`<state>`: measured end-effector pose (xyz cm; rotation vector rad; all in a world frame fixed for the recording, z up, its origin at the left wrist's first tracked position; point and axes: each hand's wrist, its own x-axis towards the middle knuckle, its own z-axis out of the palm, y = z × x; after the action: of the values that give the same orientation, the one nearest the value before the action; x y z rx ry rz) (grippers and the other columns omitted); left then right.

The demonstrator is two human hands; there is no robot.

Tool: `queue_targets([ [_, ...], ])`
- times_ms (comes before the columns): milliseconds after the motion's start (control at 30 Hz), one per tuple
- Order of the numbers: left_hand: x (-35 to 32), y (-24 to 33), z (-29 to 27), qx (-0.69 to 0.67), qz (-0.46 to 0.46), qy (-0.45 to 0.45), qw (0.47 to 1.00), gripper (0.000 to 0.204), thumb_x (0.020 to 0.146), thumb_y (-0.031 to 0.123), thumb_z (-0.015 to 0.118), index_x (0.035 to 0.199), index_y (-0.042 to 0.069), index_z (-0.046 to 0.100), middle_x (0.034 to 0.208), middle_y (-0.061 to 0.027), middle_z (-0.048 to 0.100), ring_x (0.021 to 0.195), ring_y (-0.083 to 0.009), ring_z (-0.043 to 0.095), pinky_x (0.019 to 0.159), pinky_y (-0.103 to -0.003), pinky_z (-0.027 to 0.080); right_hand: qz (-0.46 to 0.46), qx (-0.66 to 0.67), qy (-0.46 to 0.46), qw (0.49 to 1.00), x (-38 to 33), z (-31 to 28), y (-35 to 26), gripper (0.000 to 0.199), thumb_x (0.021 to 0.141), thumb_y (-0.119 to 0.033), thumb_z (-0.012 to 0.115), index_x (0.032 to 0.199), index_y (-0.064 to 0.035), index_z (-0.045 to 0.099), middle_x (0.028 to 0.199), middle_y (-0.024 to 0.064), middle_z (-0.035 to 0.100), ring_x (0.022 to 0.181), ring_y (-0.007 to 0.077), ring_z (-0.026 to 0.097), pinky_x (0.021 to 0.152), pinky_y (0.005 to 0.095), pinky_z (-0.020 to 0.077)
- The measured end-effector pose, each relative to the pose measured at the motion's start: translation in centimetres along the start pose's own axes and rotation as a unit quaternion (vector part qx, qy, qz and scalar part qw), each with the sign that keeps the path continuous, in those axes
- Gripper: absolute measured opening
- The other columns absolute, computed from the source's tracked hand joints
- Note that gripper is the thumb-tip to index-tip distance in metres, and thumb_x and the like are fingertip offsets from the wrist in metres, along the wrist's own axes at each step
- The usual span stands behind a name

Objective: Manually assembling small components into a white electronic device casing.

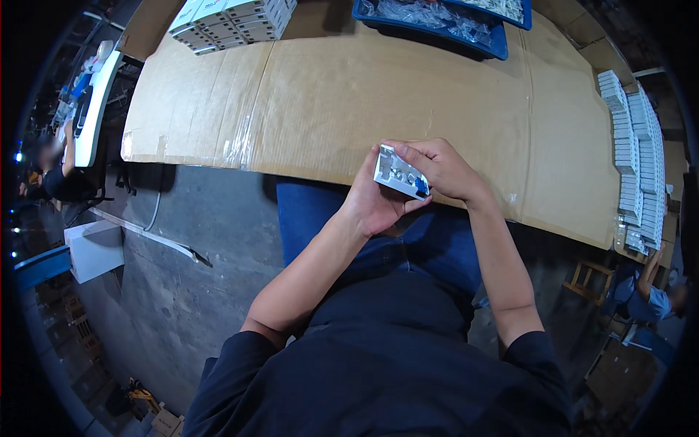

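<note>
Small white box [400, 176] with blue corner at frame centre, held over near edge of cardboard-covered table [328, 95]. Left hand [375, 200] cups it from below, fingers closed around its left end. Right hand [440, 169] clamps it from above (thumb seems to press on top face, partly hidden). Stacked white boxes [233, 22] upper left; blue tray [437, 22] top centre; rows of white boxes [637, 160] along right edge.

My left hand [375, 200] hides the underside of the small white box [400, 175]; my right hand [437, 169] covers its far end; blue tray [437, 29] cut off by top edge, contents too blurry to tell; stacked white boxes [233, 22] also cropped; worktop [364, 95] far edge out of frame.
</note>
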<state>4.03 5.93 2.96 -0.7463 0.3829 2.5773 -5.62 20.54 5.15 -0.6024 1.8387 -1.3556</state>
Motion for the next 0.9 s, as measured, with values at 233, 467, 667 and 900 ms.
queue_targets([
  [233, 0.0, -0.2, -0.2, 0.001, 0.005, -0.014, 1.000, 0.064, 0.109, 0.063, 0.024, 0.141, 0.014, 0.051, 0.130, -0.0117, 0.061, 0.118, -0.0272, 0.062, 0.094, -0.051, 0.060, 0.003, -0.021, -0.012, 1.000, -0.1, 0.2, -0.4, 0.047, 0.109, -0.038, 0.056, 0.134, -0.0013, 0.069, 0.105, 0.0062, 0.076, 0.092, 0.0094, 0.064, 0.084, 0.0273, 0.0529],
  [467, 0.0, -0.4, -1.0, -0.031, 0.009, -0.045, 0.998, 0.054, 0.110, 0.057, 0.033, 0.137, 0.015, 0.055, 0.133, -0.0095, 0.063, 0.123, -0.0276, 0.063, 0.100, -0.052, 0.056, 0.022, 0.013, -0.014, 1.000, -0.1, 0.3, 0.3, 0.047, 0.109, -0.038, 0.055, 0.136, -0.0018, 0.067, 0.107, 0.0058, 0.075, 0.092, 0.0092, 0.065, 0.085, 0.0272, 0.0539],
  [667, -0.3, -0.9, -0.8, -0.015, 0.048, -0.028, 0.998, 0.057, 0.109, 0.059, 0.032, 0.138, 0.015, 0.054, 0.134, -0.0106, 0.062, 0.124, -0.0287, 0.061, 0.103, -0.054, 0.052, 0.090, 0.083, -0.025, 0.992, -1.8, 1.2, -1.8, 0.049, 0.107, -0.041, 0.058, 0.137, -0.0036, 0.065, 0.105, 0.0084, 0.077, 0.088, 0.0101, 0.068, 0.079, 0.0292, 0.0581],
  [900, -1.4, -0.5, -0.4, 0.039, 0.094, 0.006, 0.995, 0.071, 0.107, 0.067, 0.029, 0.149, 0.013, 0.046, 0.138, -0.0141, 0.057, 0.127, -0.0287, 0.058, 0.103, -0.048, 0.051, -0.145, -0.161, 0.035, 0.976, -2.1, 2.9, 0.1, 0.054, 0.105, -0.037, 0.059, 0.150, -0.0076, 0.054, 0.155, 0.0162, 0.052, 0.144, 0.0293, 0.047, 0.119, 0.0422, 0.0362],
])
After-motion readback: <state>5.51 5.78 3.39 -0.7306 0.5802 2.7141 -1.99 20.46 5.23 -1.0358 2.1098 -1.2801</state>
